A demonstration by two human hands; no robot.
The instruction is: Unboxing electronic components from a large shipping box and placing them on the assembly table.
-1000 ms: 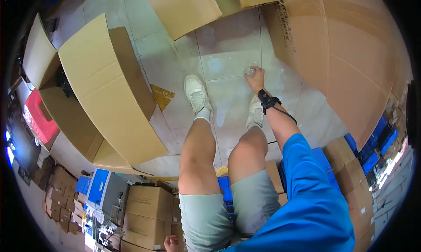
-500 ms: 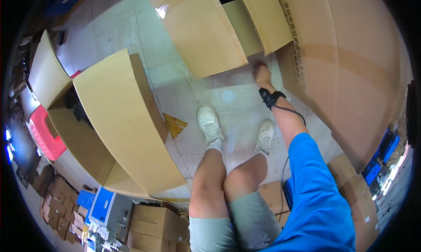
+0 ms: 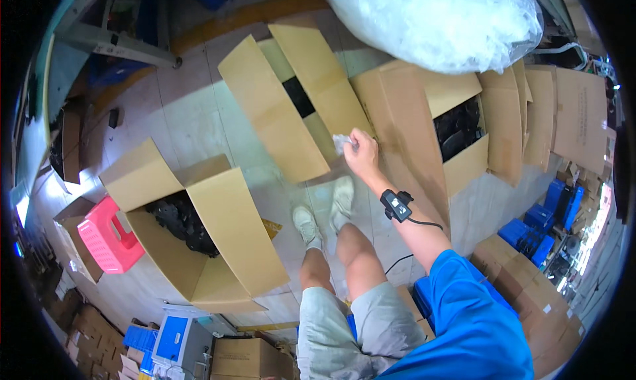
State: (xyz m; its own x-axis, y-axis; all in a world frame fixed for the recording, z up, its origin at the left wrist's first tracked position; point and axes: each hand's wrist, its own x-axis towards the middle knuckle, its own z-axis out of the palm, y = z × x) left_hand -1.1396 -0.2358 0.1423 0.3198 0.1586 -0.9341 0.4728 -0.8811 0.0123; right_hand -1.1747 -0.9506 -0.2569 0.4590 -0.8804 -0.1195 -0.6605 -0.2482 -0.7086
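My right hand (image 3: 362, 155) is closed, pinching a small crumpled piece of see-through plastic (image 3: 341, 143). It hangs beside the right flap of an open cardboard box (image 3: 265, 108) in the middle, with something black showing in the gap between its flaps. Around my right wrist sits a black strapped device (image 3: 396, 206) with a cable. To the right of the hand stands a larger cardboard box (image 3: 404, 128) holding black parts (image 3: 458, 130). My left hand is out of view.
At the left, another open box (image 3: 232, 228) holds black parts (image 3: 182, 222), with a pink plastic stool (image 3: 109, 237) beside it. A big see-through bag (image 3: 437, 22) bulges at the top. Blue cases (image 3: 527, 234) and stacked cartons (image 3: 530, 274) stand at the right.
My right hand has come up from low by the floor and now shows the crumpled plastic. The view has shifted, bringing the see-through bag and the right box's contents into sight.
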